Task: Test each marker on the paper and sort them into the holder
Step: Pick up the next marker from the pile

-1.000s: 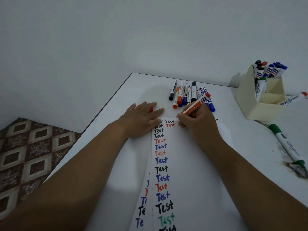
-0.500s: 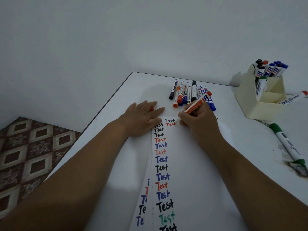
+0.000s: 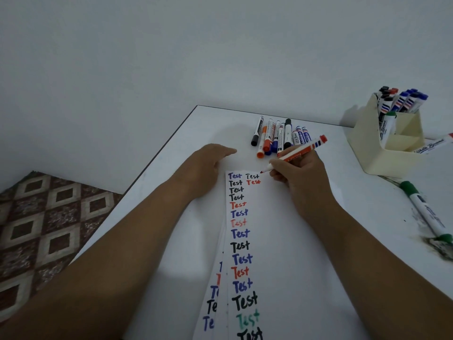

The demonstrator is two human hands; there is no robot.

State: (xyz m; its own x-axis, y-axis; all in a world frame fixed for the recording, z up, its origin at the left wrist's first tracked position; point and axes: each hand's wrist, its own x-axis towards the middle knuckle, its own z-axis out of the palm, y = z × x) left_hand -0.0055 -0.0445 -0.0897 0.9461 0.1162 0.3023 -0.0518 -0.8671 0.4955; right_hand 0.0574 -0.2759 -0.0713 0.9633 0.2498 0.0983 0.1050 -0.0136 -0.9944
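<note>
White tabletop (image 3: pixel 186 253) against a plain pale wall carried everything, and the long white sheet of paper (image 3: pixel 277 241) with its column of "Test" words served as the landmark. Just left of the paper's far end lay the left hand (image 3: pixel 208 165), fingers loosely bent, and whether it held anything could not be told. At the far right corner of the paper the right hand (image 3: pixel 297 174) pinched the uncapped red-and-white marker (image 3: pixel 297 153), its tip just above the freshly written red "Test" (image 3: pixel 253 182), its long axis slanting up and away to the right. Beyond the paper's far end lay a row of capped markers (image 3: pixel 279 136). Well to the paper's far right stood the cream plastic holder (image 3: pixel 377 153), already holding markers, so the marker-bearing right hand was the nearer one, and the barrel already pointed roughly that way.
</note>
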